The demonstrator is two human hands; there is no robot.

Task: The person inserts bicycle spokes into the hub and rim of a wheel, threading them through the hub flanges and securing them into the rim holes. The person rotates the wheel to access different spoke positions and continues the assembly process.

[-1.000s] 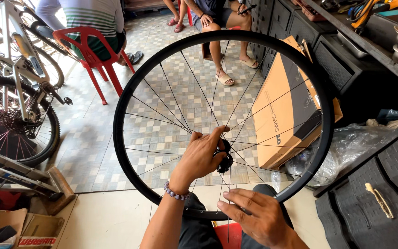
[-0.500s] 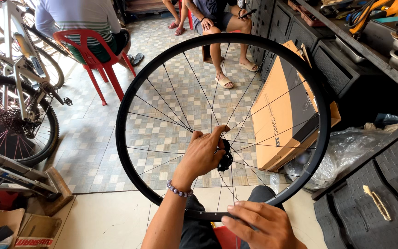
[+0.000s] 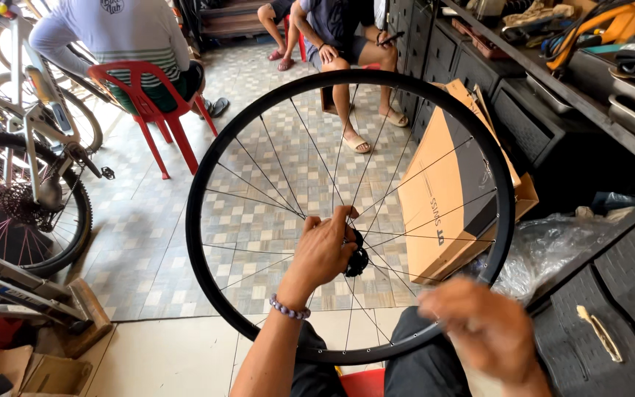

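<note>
- Bicycle wheel (image 3: 479, 147): stands upright at centre, its near edge over the person's lap; best spun with the axle held level and steady.
- Left hand (image 3: 323, 250): fingers curled narrowly around the hub (image 3: 356, 257).
- Right hand (image 3: 483, 331): blurred, at the near-right rim; finger spread cannot be told.

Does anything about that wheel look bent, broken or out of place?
Nothing stands out. The black wheel rim looks round, and its spokes run straight to the hub, which the left hand holds. The right hand at the lower rim is blurred. There is no tyre on the rim.
</note>
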